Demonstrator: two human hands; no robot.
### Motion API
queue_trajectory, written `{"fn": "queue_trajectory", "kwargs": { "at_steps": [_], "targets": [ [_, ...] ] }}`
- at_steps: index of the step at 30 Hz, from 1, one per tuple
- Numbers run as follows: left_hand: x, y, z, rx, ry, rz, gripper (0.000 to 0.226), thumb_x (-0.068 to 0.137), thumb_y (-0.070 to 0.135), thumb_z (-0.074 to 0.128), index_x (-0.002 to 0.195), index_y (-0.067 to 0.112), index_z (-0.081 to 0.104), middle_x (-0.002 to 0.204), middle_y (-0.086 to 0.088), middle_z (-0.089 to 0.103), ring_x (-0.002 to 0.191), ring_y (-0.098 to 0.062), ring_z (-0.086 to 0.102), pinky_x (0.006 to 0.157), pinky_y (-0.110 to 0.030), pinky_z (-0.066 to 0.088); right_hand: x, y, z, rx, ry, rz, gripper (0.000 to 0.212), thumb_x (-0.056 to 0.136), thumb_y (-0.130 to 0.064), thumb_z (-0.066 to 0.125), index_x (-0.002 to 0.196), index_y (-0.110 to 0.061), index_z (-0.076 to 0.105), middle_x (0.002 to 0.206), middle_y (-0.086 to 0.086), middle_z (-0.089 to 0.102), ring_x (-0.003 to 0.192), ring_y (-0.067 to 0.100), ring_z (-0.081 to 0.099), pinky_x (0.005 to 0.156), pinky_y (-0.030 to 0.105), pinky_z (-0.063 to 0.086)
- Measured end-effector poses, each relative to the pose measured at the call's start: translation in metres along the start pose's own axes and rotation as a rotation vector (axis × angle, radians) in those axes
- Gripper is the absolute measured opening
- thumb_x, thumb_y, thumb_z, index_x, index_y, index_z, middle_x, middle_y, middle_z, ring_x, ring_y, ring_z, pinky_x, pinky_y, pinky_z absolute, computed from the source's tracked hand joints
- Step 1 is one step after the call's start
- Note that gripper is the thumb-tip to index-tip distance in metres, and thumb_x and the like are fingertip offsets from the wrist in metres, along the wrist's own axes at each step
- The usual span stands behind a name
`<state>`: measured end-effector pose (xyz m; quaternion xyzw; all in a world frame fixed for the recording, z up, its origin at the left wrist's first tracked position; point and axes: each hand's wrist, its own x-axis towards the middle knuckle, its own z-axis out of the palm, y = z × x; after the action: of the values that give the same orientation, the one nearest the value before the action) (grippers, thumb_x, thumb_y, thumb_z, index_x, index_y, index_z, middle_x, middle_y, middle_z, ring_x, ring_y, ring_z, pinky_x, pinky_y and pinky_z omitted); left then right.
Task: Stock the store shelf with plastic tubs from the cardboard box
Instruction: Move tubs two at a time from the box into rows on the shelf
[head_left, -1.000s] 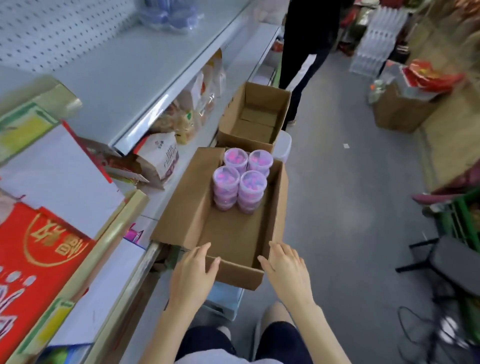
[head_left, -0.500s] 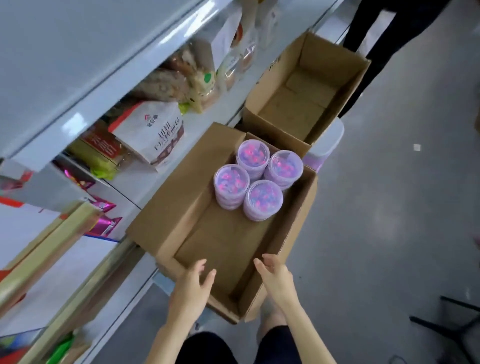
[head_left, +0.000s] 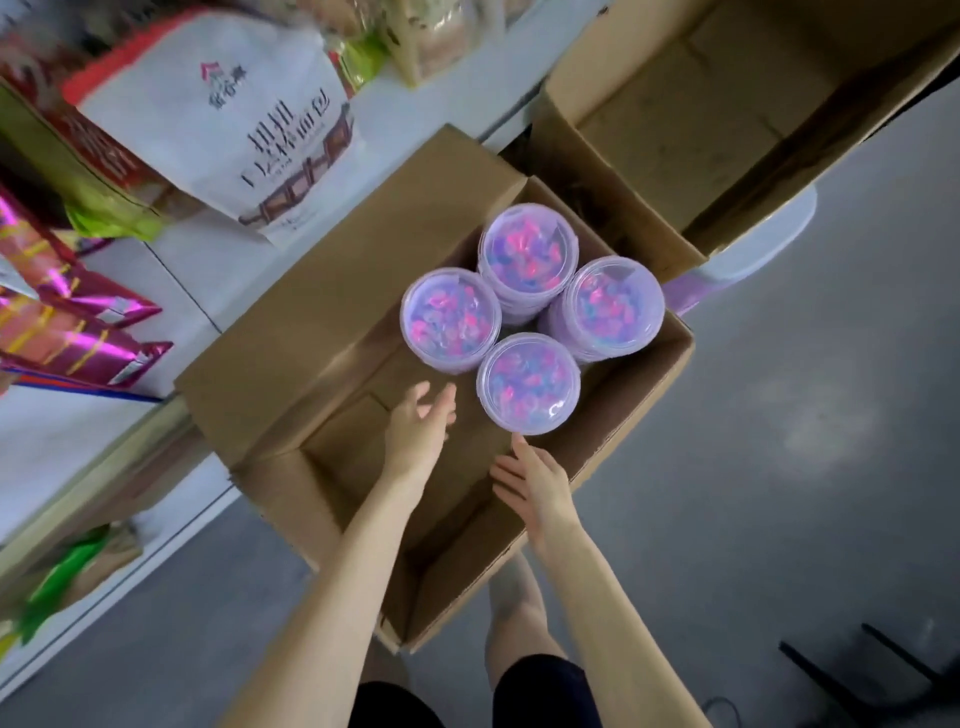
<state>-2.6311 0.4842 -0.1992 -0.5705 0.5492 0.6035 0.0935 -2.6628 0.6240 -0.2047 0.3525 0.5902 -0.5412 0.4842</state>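
- left hand (head_left: 420, 434): palm down, fingers straight and slightly spread, holding nothing. It hovers inside the cardboard box (head_left: 291, 358), about mid-floor. Fingertips are motion-blurred.
- right hand (head_left: 537, 483): palm down, fingers straight and loosely fanned, holding nothing. It lies nearer the box's right wall and closer to the body than the left hand.
- The two hands are apart, not touching each other.
- left forearm (head_left: 332, 597): bare, rises from the bottom edge and crosses the box's near wall.
- right forearm (head_left: 608, 613): bare, angled inward, crosses the right wall.
- Between the forearms are dark shorts (head_left: 540, 691) and one bare leg (head_left: 511, 603).
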Motion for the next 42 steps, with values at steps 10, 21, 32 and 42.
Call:
{"fn": "queue_trajectory", "kwargs": {
  "at_steps": [10, 21, 32, 42],
  "targets": [
    [0.041, 0.018, 0.028, -0.347, 0.085, -0.026, 0.052, 0.09, 0.039, 0.057, 0.134, 0.016, 0.041, 0.102, -0.005, 0.069, 0.088, -0.012, 0.069, 0.082, -0.03, 0.055, 0.032, -0.011, 0.001, 0.096, -0.029, -0.035, 0.034, 0.087, -0.038, 0.063, 0.11, -0.014, 0.057, 0.106, 0.011, 0.068, 0.096, 0.02, 0.068, 0.092, 0.036, 0.052],
    [0.011, 0.017, 0.02, -0.527, 0.091, 0.037, 0.041, 0.09, 0.029, 0.059, 0.129, 0.022, 0.049, 0.101, -0.008, 0.072, 0.084, -0.016, 0.071, 0.075, -0.022, 0.055, 0.014, -0.013, -0.005, 0.097, -0.055, -0.131, 0.034, 0.092, -0.032, 0.057, 0.115, -0.007, 0.055, 0.105, 0.015, 0.068, 0.095, 0.021, 0.069, 0.09, 0.035, 0.052],
    [-0.101, -0.02, -0.094, -0.623, 0.116, 0.12, 0.036, 0.088, 0.029, 0.06, 0.121, 0.015, 0.056, 0.091, -0.013, 0.073, 0.081, -0.021, 0.071, 0.076, -0.025, 0.056, -0.088, 0.008, 0.015, -0.207, -0.142, -0.367, 0.028, 0.088, -0.031, 0.061, 0.096, -0.005, 0.064, 0.075, 0.009, 0.072, 0.076, 0.021, 0.07, 0.079, 0.032, 0.054],
    [-0.267, -0.119, -0.302, -0.693, 0.25, 0.341, 0.015, 0.087, 0.02, 0.059, 0.099, 0.011, 0.064, 0.073, -0.017, 0.072, 0.061, -0.021, 0.069, 0.057, -0.02, 0.053, -0.251, 0.134, 0.116, -0.242, -0.348, -0.638, 0.031, 0.087, -0.015, 0.058, 0.057, -0.019, 0.062, 0.054, 0.001, 0.057, 0.055, 0.013, 0.054, 0.058, 0.024, 0.046]
  ]
}}
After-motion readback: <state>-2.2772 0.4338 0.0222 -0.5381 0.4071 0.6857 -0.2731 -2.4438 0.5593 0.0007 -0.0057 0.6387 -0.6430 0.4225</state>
